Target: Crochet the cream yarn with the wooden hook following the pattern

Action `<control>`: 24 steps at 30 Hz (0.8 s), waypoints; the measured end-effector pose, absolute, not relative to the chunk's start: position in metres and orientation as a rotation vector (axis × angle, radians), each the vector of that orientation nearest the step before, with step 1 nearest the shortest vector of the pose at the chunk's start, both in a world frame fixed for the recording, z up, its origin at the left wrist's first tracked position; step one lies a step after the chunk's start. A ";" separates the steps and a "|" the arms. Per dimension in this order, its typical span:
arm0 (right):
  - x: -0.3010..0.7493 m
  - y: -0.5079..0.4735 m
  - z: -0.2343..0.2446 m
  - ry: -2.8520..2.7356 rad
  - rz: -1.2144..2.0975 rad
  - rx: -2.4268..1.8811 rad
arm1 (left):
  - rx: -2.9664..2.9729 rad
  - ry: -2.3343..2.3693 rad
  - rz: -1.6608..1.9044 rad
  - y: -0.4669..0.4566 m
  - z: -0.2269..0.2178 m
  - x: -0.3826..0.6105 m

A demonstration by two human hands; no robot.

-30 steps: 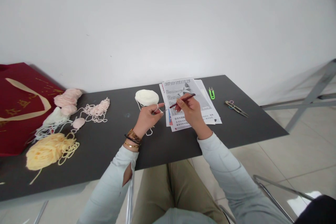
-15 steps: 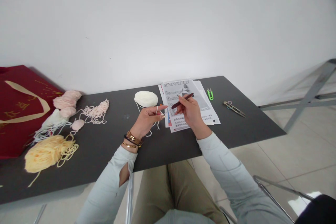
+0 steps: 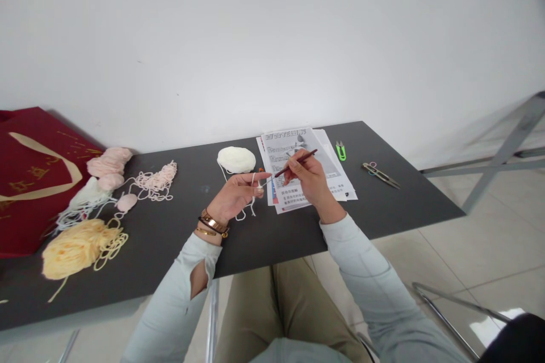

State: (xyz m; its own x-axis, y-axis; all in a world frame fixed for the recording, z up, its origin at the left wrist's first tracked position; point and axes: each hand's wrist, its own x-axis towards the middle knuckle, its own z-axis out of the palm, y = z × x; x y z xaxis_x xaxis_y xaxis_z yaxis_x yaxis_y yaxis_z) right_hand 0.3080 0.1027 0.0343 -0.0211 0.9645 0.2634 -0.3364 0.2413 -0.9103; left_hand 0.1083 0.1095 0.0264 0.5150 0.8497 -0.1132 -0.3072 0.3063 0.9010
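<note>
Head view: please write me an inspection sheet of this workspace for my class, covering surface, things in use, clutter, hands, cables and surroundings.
Surface: dark table, standing by a pale wall.
Things in use: white yarn, dark-handled tool, printed sheets.
Clutter: red bag, pink yarn and yellow yarn toward the left; green snips and metal snips toward the right.
Hands: left hand pinches white yarn; right hand grips the tool, its thin end toward the left fingers.
Cables: nothing seen.
Surroundings: tiled floor, metal frame at right.
</note>
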 end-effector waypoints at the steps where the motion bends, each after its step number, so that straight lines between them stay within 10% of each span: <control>1: 0.308 0.103 0.035 -1.112 1.218 -0.740 | 0.977 0.668 0.836 0.110 0.026 0.108; 24: 0.299 0.113 0.025 -0.693 1.575 -0.867 | 1.323 0.840 1.040 0.105 0.025 0.118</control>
